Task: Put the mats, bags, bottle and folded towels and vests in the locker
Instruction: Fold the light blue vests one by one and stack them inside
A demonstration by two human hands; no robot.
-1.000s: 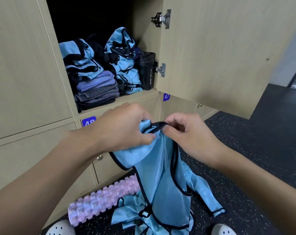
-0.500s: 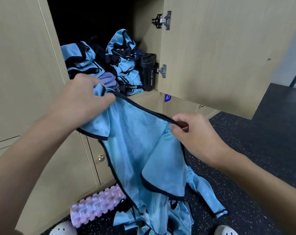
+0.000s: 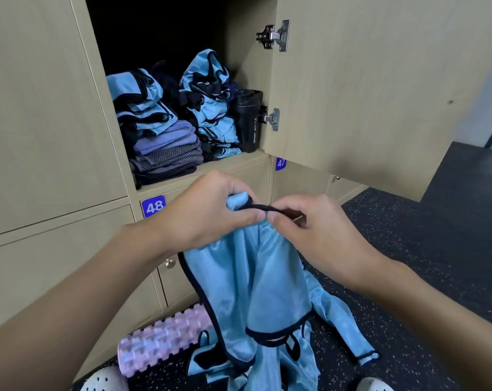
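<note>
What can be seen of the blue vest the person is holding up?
The blue vest is light blue, shiny mesh-like fabric with black binding along its edges. It hangs in front of the lower locker doors, gathered at the top where the left hand grips a bunched corner and the right hand pinches the black trim beside it. Its lower end merges with more blue fabric on the dark speckled floor, so its full shape cannot be told.

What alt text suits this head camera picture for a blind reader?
The left hand and right hand pinch the top edge of a light blue vest before an open locker holding folded vests, towels and a black bottle.
</note>
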